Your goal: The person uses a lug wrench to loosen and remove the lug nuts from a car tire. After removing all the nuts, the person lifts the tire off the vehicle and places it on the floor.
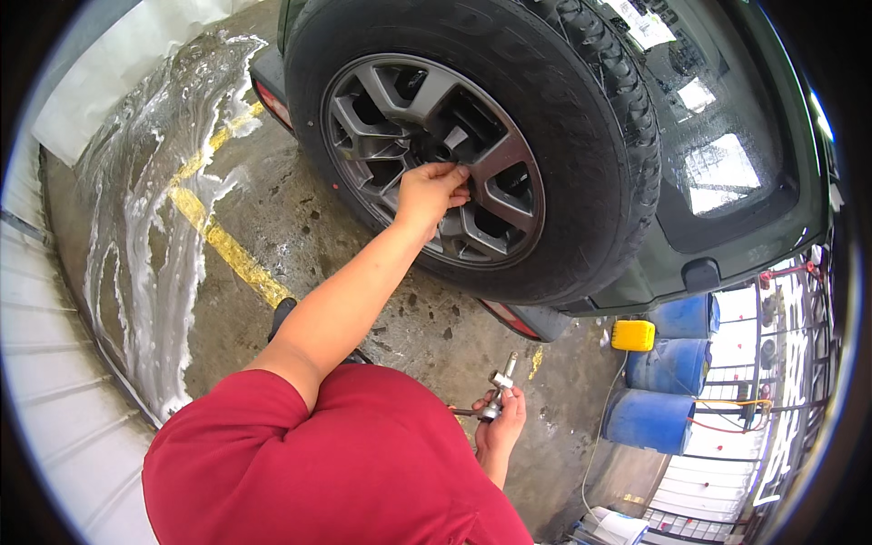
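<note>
I have the left hand [431, 193] stretched forward, fingertips pinched, on what I cannot tell, the wheel [498, 168] just beyond; my lowered right hand [502, 427] curls around a metal tool [500, 383].

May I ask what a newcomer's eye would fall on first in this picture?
Probably the big black tire, mounted on the dark green vehicle, top centre, the left grip at its grey wheel. Below, the right grip holds a silvery metal tool. Blue barrels add colour at right.
</note>
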Motion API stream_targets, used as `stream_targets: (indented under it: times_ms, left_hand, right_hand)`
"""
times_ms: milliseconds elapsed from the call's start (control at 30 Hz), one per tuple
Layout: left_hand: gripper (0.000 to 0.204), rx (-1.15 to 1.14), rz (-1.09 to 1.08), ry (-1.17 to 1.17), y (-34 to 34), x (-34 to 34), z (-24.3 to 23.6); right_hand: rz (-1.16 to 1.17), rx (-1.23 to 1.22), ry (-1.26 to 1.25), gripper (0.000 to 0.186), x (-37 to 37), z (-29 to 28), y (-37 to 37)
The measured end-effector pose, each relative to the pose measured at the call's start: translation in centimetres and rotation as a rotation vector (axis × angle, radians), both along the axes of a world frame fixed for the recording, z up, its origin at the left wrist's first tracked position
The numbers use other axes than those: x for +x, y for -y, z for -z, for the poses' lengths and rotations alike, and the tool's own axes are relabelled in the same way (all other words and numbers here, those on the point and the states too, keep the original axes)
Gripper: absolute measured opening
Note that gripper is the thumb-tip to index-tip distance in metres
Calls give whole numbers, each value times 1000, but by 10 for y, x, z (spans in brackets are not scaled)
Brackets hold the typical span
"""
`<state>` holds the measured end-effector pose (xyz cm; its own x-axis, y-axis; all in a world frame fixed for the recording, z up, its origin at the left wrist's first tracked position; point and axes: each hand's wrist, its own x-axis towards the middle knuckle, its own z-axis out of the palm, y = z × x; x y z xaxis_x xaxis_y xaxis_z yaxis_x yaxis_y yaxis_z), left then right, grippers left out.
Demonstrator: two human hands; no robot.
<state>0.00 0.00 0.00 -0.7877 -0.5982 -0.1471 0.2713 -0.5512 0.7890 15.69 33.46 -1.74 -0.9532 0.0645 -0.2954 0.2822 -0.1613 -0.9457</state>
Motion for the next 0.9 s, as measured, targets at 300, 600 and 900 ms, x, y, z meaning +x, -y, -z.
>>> stream_targets:
  times_ms: [300, 600, 900]
  left_hand:
    - [29, -656, -190, 142, -4, 11, -19]
    - [69, 147, 992, 550, -20, 128, 49]
    - [35, 614, 1117, 426, 33, 175, 81]
  right_hand:
    - [-105, -2, -7, 15, 3, 3, 6]
    - [-360, 201, -22, 18, 2, -19, 92]
    - [-742, 1225, -204, 44, 15, -39, 231]
